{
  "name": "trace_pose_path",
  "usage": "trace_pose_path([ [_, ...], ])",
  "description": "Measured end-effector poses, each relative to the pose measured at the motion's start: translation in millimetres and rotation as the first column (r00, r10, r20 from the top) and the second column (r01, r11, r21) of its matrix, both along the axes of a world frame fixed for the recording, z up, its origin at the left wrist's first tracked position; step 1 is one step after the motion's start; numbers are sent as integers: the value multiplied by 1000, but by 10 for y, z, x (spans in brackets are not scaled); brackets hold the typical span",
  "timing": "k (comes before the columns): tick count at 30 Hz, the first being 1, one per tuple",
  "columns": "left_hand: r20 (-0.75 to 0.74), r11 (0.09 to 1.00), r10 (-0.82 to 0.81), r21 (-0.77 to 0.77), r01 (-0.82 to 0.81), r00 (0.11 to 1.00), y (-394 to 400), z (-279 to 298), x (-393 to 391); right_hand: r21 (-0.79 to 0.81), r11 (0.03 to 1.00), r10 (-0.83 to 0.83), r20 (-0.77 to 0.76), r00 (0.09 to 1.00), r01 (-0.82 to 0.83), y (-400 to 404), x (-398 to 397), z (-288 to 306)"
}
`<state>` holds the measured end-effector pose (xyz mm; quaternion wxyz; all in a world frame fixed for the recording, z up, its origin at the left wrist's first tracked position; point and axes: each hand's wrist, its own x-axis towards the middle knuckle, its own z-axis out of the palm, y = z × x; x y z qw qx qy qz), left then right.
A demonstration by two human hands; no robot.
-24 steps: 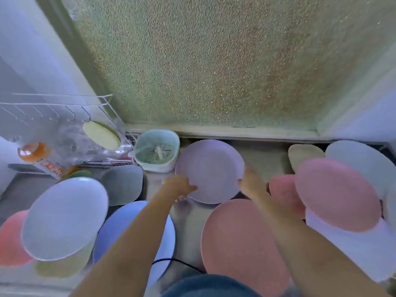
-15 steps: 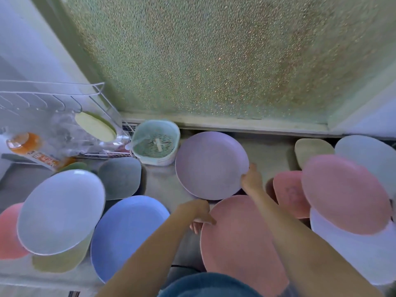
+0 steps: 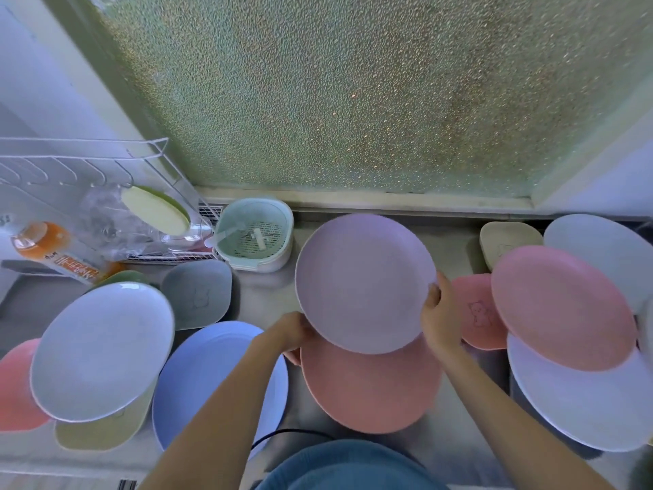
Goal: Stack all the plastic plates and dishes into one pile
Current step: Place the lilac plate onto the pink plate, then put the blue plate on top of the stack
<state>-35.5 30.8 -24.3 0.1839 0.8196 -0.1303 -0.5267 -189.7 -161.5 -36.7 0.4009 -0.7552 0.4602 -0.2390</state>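
Lilac plastic, the purple plate (image 3: 364,281) is held over the far half of the pink plate (image 3: 371,383) on the tabletop (image 3: 265,298). The right hand (image 3: 440,313) grips its right rim, fingers curled around the edge; the left hand (image 3: 293,332) clasps its lower-left rim. Left of the pink plate lies a blue plate (image 3: 208,376); to its right, a small pink dish (image 3: 477,313).

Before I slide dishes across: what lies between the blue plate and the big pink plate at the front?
In the head view, mostly bare counter. The left hand and its forearm cross above that gap between the blue plate and the pink plate.
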Motion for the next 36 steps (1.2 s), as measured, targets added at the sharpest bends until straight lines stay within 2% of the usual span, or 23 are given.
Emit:
trace_pose_path([
  [2,2,997,75,-2,-75,997,90,12,9,-20,1000,-18,-6,1000,18,123,-227,-79],
  [5,68,998,69,-15,-68,995,190,-37,24,4,998,-67,-97,993,67,276,-512,-236],
  [7,95,988,141,-74,-134,985,227,-23,21,-1,997,-74,-133,988,75,352,-625,-264],
  [11,173,957,264,-168,-236,949,242,-5,-21,-109,994,-26,-221,975,2,473,-663,-139],
  [13,142,955,259,-184,-231,955,276,9,-77,-40,999,0,-255,967,-11,496,-659,-104],
  [15,156,963,225,-188,-195,962,313,1,-123,24,998,67,-408,910,-62,477,-654,-111],
  [17,198,970,201,-177,-167,959,338,-16,-172,18,983,157,-613,774,-185,455,-662,-136],
  [18,213,972,196,-169,-162,957,342,-11,-198,6,976,168,-660,732,-219,448,-658,-145],
  [23,241,974,200,-150,-167,950,408,1,-279,-1,969,181,-684,707,-249,438,-651,-157],
  [28,488,959,278,-186,-212,828,701,-40,-318,-208,904,144,-675,724,-374,586,-687,-187],
  [30,574,951,309,-169,-259,758,901,-70,-323,-231,846,229,-657,718,-481,756,-578,-115],
  [32,646,913,390,-178,-367,656,1135,-99,-357,-220,736,413,-604,682,-640,985,-397,-40],
  [34,676,848,482,-202,-490,556,1386,-123,-407,-163,534,648,-552,525,-830,1274,-203,17],
  [36,684,788,529,-177,-590,502,1612,-119,-477,-160,260,794,-526,305,-952,1582,-43,49],
])
